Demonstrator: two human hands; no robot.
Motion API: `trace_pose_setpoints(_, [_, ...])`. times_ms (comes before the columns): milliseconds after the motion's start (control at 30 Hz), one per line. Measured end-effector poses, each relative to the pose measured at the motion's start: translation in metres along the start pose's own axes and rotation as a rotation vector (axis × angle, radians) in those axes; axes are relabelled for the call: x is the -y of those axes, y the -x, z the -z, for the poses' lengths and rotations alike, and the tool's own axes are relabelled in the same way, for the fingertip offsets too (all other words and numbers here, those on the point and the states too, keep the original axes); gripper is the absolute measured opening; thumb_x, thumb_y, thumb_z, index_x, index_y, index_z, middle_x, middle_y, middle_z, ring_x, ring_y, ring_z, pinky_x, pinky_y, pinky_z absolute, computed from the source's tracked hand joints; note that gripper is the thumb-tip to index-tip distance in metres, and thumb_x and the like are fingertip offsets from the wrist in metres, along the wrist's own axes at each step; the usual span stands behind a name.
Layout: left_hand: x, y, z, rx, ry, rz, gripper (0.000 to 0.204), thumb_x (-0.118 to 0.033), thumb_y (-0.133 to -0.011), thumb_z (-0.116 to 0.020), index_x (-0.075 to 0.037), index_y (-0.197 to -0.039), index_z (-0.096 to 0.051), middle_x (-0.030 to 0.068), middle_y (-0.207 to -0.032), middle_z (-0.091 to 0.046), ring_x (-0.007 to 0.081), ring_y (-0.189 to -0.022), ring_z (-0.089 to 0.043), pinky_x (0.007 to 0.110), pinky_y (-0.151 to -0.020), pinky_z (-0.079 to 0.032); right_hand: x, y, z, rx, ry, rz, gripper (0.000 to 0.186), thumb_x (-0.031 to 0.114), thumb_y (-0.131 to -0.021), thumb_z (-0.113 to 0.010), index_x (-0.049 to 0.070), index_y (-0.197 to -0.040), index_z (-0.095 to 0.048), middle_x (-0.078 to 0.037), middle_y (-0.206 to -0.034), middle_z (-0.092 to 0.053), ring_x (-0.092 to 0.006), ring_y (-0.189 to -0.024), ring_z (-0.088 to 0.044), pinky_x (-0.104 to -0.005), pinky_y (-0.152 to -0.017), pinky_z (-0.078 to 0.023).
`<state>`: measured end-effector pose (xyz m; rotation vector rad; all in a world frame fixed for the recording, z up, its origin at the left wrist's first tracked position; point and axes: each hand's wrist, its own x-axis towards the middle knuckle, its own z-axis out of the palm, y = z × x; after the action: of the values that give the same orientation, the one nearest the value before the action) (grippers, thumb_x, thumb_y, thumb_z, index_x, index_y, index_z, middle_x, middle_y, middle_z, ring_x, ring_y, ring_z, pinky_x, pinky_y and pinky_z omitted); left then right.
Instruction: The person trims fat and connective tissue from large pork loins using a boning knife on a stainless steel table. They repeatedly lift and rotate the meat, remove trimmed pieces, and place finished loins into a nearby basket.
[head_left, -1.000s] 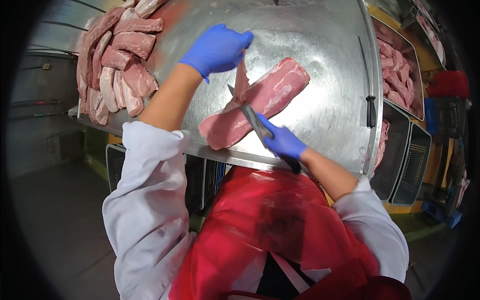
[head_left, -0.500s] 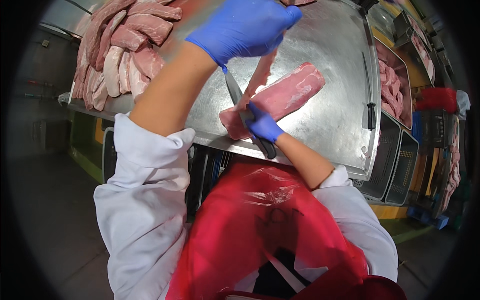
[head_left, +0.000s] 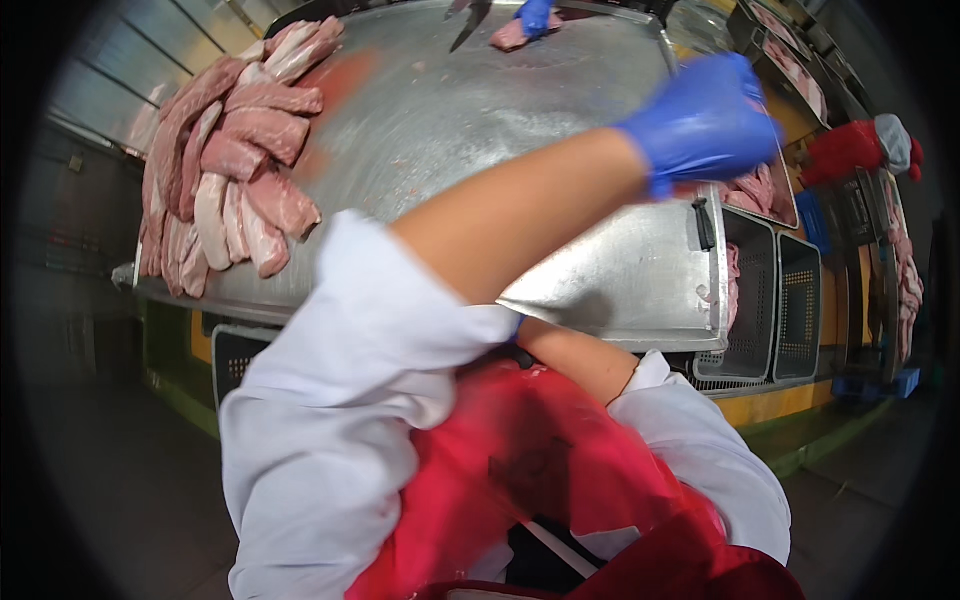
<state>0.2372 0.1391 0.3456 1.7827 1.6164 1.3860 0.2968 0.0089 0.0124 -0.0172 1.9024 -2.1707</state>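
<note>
My left arm reaches across to the right, with my blue-gloved left hand (head_left: 710,125) curled closed and slightly blurred near a metal tray (head_left: 790,205) of meat strips. Whatever it grips is hidden by the hand. My left sleeve and forearm cover most of my right hand (head_left: 519,326), close in front of my apron; its fingers do not show. A black handle end lies beside it. To the left, a pile of pink meat pieces (head_left: 245,150) covers that side of the steel table (head_left: 450,150). No meat loin shows before me.
Another person's blue-gloved hand (head_left: 536,14) touches a meat piece (head_left: 512,36) at the far edge, near a blade. A black-handled tool (head_left: 704,222) lies along the table's right edge. Grey crates (head_left: 798,310) stand below right. Red-wrapped things (head_left: 840,152) are further right.
My left hand has swung from above the table's middle to the right; the meat strip it held is no longer plain. My right hand, the loin and the knife blade have gone from sight.
</note>
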Motion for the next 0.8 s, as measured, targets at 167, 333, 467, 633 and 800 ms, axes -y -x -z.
trace_pose_setpoints(167, [0.048,-0.094,-0.052,0.058,0.102,-0.056,0.058,-0.03,-0.079,-0.072,0.003,-0.125,-0.057,0.0222,-0.119,-0.065,0.0302,-0.109,-0.065,0.039,-0.097,-0.051,-0.004,0.093,0.104,-0.334,0.304,-0.055,0.076,0.013,-0.092,-0.062,0.022,-0.158,-0.026,-0.007,-0.077,-0.067,-0.0141,-0.063,-0.062,-0.0299,-0.058,-0.053])
trace_pose_setpoints(333, [0.316,-0.034,-0.004,0.303,-0.502,0.381,0.055,-0.025,-0.086,-0.068,-0.004,-0.134,-0.054,0.0209,-0.122,-0.065,0.0303,-0.114,-0.063,0.039,-0.1,-0.049,0.025,0.225,0.19,-0.616,-0.034,-0.219,0.081,0.003,-0.092,-0.056,0.029,-0.16,-0.02,-0.005,-0.069,-0.062,-0.0092,-0.052,-0.056,-0.0262,-0.05,-0.05])
trace_pose_setpoints(467, [0.442,0.041,-0.037,0.358,-0.007,0.878,0.047,-0.018,-0.091,-0.065,-0.005,-0.135,-0.056,0.0146,-0.12,-0.067,0.0221,-0.106,-0.064,0.035,-0.099,-0.049,0.009,0.286,0.216,-0.779,-0.048,-0.243,0.083,0.0,-0.092,-0.056,0.025,-0.161,-0.018,-0.003,-0.068,-0.061,-0.0092,-0.051,-0.054,-0.0263,-0.05,-0.049])
trace_pose_setpoints(633, [0.455,0.062,-0.042,0.443,0.08,0.864,0.022,-0.019,-0.09,-0.067,-0.005,-0.106,-0.066,0.0079,-0.095,-0.069,0.0164,-0.088,-0.064,0.033,-0.082,-0.052,-0.012,0.289,0.247,-0.823,-0.115,-0.235,0.081,-0.002,-0.093,-0.055,0.023,-0.161,-0.018,-0.002,-0.066,-0.06,-0.0088,-0.053,-0.055,-0.0263,-0.05,-0.049])
trace_pose_setpoints(800, [0.411,0.044,-0.043,0.413,-0.289,0.663,0.022,-0.022,-0.086,-0.068,-0.002,-0.09,-0.065,0.0146,-0.081,-0.067,0.023,-0.074,-0.064,0.036,-0.073,-0.052,-0.05,0.223,0.298,-0.853,0.385,0.041,0.079,0.004,-0.092,-0.057,0.019,-0.16,-0.019,-0.004,-0.073,-0.063,-0.0095,-0.054,-0.056,-0.0278,-0.053,-0.051])
